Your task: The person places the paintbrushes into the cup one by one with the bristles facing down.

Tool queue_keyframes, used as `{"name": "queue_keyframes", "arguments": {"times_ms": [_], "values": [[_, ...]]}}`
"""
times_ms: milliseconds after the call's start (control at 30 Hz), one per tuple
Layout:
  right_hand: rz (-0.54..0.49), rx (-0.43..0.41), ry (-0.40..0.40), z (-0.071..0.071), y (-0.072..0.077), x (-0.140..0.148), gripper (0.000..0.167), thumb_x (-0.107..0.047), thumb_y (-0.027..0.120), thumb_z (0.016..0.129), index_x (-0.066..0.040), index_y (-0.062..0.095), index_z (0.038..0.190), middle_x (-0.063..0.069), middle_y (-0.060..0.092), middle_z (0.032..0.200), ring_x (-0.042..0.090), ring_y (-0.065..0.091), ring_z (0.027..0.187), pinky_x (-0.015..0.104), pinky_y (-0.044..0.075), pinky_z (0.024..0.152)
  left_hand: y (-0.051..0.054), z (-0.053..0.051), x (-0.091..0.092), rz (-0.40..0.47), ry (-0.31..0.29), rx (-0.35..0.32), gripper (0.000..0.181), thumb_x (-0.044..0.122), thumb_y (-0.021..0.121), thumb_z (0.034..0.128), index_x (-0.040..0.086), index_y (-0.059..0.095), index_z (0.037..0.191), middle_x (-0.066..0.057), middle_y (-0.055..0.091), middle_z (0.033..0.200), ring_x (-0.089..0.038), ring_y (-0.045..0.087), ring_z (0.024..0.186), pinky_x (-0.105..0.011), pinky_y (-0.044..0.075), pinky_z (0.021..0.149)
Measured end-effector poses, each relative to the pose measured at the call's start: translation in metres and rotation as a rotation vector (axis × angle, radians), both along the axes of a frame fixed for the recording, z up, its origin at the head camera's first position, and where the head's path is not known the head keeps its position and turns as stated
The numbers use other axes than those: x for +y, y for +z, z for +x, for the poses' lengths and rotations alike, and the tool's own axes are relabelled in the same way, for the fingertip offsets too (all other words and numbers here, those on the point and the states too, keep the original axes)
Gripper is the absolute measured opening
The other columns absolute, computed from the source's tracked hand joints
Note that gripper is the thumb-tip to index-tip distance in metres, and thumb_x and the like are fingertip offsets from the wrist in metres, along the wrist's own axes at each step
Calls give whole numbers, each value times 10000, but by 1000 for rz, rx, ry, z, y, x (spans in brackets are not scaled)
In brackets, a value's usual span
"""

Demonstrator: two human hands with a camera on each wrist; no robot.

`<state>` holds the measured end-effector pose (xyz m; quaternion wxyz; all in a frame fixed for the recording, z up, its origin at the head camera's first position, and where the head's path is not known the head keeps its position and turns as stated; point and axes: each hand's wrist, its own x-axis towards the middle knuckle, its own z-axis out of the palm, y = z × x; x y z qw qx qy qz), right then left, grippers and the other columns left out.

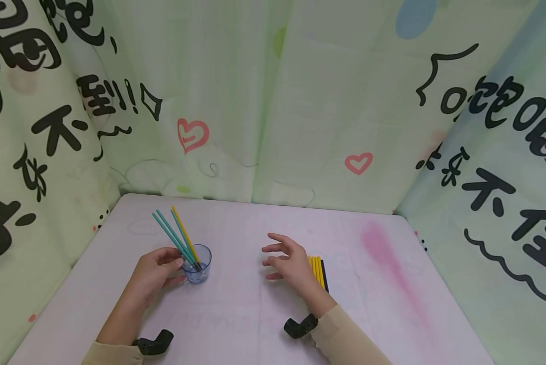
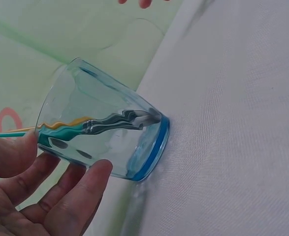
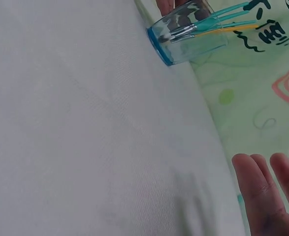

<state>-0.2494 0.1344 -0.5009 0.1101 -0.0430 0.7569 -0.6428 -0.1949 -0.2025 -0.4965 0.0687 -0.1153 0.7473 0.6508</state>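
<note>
A clear cup with a blue base (image 2: pixel 100 118) stands upright on the table at left of centre. Teal paintbrushes (image 3: pixel 218 19) and a yellow one (image 1: pixel 181 228) lean in it, metal ferrules and bristles down. My left hand (image 1: pixel 156 268) holds the cup at its left side, the thumb by the rim and the fingers along the wall. Over the table, to the right of the cup, my right hand (image 1: pixel 291 261) hovers with fingers spread and nothing between them. Beside and partly behind that hand lie several slim yellow sticks (image 1: pixel 317 268) and a dark one (image 1: pixel 324 276).
A white cloth covers the table (image 1: pixel 236 324), with a pink patch (image 1: pixel 387 253) on its right part. Pale green curtains (image 1: pixel 236 101) with black writing and red hearts stand around the back and sides. Each wrist carries a black device (image 1: pixel 156 343).
</note>
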Motion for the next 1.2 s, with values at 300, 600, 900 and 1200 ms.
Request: {"name": "queue_keyframes", "arguments": {"times_ms": [300, 600, 900, 1200], "values": [[6, -19, -65, 9, 4, 22, 611, 36, 677, 966, -243, 606, 1505, 210, 723, 1336, 315, 792, 972, 455, 710, 685, -1, 0, 0, -7, -1, 7, 392, 69, 617, 1077, -98, 562, 1428, -254, 626, 1325, -179, 704, 1070, -356, 697, 886], [38, -20, -117, 16, 2, 47, 612, 4, 691, 984, -212, 568, 1544, 207, 719, 1321, 323, 790, 963, 442, 708, 667, -3, 0, -1, 3, -4, 16, 391, 65, 619, 1075, -105, 560, 1422, -227, 639, 1295, -170, 707, 1063, -360, 697, 885], [84, -30, -188, 22, 4, 75, 627, -3, 699, 987, -198, 545, 1562, 222, 712, 1305, 314, 780, 922, 423, 703, 650, -3, 0, 0, -3, -3, 3, 401, 73, 617, 1080, -97, 554, 1437, -264, 614, 1343, -214, 707, 1112, -361, 696, 890], [198, -58, -281, 26, 7, 100, 645, -61, 742, 984, -186, 521, 1578, 191, 728, 1250, 225, 722, 863, 404, 703, 661, -3, -1, -1, -3, -1, -1, 412, 79, 615, 1084, -89, 546, 1453, -278, 604, 1369, -235, 711, 1133, -373, 695, 892]]}}
